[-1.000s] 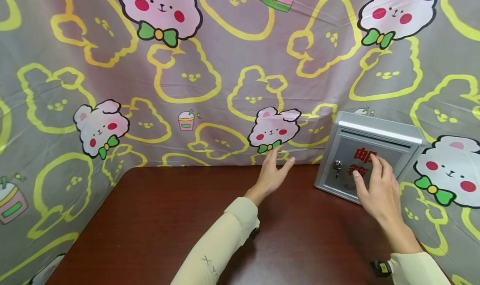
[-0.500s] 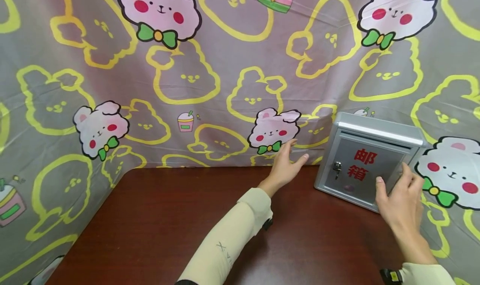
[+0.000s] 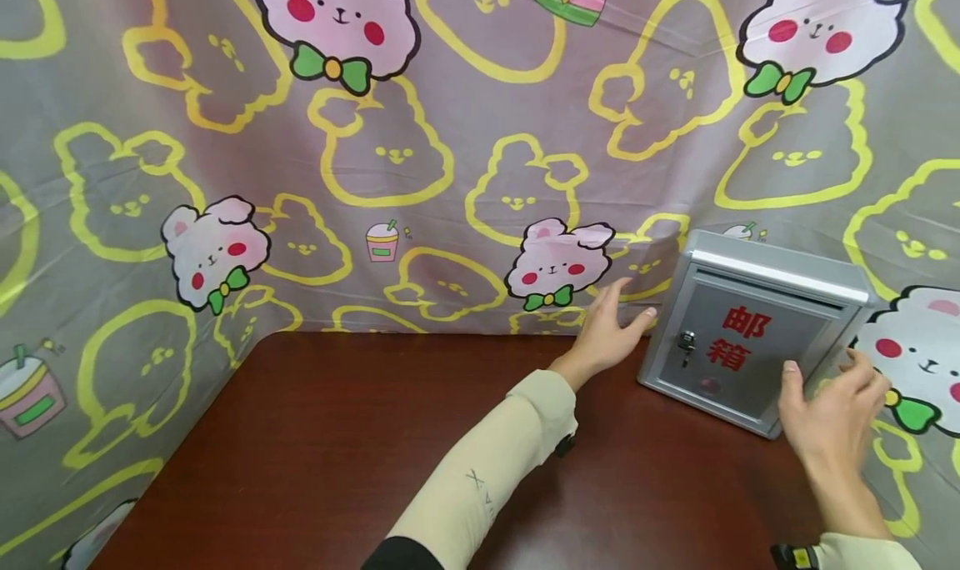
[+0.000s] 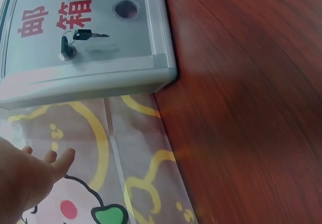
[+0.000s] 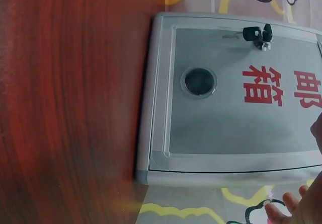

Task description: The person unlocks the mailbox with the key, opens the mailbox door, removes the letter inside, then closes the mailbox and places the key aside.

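Observation:
A silver-grey metal mailbox [image 3: 772,353] with red characters stands on the dark red table, leaning back slightly. Its door lock [image 4: 67,53] has keys [image 4: 83,34] hanging from it, and low on the door is a round window [image 5: 199,81]. My left hand [image 3: 606,337] is held just left of the mailbox, thumb toward it and fingers spread, with a small gap between. On the opposite side, my right hand [image 3: 832,412] hovers by the lower right edge, its thumb near the front and its fingers beside the side wall. Whether it touches the metal I cannot tell.
The reddish-brown table [image 3: 360,437] extends to the left and front of the mailbox. A patterned cloth [image 3: 420,153] with cartoon rabbits hangs behind the table and along both sides, close to the mailbox's back and right side.
My right hand has moved right, from in front of the mailbox door to its right side. The left hand has moved right, closer to the left side. The mailbox stays in place.

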{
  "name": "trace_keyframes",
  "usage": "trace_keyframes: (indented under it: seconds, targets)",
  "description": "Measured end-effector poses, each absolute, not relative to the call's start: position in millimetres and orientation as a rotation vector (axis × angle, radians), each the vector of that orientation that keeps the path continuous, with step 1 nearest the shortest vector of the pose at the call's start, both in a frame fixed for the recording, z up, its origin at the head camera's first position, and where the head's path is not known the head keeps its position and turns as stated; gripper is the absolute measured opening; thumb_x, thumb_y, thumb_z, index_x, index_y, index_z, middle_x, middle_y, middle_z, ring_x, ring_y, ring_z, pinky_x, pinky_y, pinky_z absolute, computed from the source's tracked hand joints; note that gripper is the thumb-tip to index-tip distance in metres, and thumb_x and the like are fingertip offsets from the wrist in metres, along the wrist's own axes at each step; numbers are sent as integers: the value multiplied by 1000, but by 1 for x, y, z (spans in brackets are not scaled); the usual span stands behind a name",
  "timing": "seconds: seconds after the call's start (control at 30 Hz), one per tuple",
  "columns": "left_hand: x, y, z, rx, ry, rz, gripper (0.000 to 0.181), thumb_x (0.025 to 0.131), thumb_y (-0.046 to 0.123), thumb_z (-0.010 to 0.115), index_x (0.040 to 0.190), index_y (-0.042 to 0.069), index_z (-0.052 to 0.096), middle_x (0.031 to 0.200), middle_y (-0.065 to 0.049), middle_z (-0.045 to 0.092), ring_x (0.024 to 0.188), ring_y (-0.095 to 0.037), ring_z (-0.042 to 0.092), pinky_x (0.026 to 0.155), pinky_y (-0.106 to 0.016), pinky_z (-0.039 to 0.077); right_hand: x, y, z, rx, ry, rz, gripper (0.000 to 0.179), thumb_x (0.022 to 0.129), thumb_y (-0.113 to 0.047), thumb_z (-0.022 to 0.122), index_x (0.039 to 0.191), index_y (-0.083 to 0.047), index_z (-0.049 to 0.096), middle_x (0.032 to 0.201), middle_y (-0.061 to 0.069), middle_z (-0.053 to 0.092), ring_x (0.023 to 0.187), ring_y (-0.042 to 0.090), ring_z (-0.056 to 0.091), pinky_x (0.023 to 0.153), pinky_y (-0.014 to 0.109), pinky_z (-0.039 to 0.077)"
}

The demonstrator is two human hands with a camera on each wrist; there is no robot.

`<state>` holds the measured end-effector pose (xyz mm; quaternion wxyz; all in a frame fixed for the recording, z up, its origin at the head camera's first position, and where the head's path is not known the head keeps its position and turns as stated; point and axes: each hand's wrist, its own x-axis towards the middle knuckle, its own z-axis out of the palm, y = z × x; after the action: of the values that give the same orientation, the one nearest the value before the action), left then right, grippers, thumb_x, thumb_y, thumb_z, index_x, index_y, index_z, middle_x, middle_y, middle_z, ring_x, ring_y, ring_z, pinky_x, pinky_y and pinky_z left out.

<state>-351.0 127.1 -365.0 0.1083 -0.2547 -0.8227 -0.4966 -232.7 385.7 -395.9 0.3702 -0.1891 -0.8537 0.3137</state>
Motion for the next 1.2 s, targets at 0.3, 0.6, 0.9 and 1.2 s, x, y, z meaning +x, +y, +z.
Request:
trace_keyframes:
  seconds: [0.3, 0.6, 0.9, 1.2]
  targets:
    - [-350, 150, -361, -760, -2465, -1447, 71, 100, 48, 60, 161, 26, 30, 161, 2, 37, 145, -14, 39, 117, -35, 39, -233, 403, -396, -573, -2254, 1066, 92, 100, -41, 56, 163, -11, -3, 164, 30, 8, 148, 56, 16, 117, 71, 20]
    - [-355, 167, -362, -739, -2515, -1510, 79, 99, 53, 60, 164, 27, 23, 163, 2, 34, 147, -16, 37, 117, -38, 38, -241, 414, -408, -488, -2292, 1105, 90, 99, -40, 57, 162, -7, 3, 159, 39, 21, 146, 56, 24, 119, 67, 21]
    - [-357, 172, -360, -772, -2524, -1590, 80, 100, 51, 59, 165, 29, 19, 165, 3, 28, 148, -16, 35, 119, -39, 37, -250, 411, -414, -490, -2299, 1107, 84, 99, -40, 57, 159, -5, 10, 148, 45, 33, 138, 61, 32, 114, 69, 27]
    - [-362, 182, -364, -791, -2525, -1570, 72, 104, 43, 54, 164, 23, 22, 163, -1, 35, 145, -17, 41, 118, -35, 37, -255, 412, -416, -491, -2310, 1133, 84, 100, -43, 56, 159, -7, 8, 151, 44, 31, 138, 62, 32, 114, 69, 26]
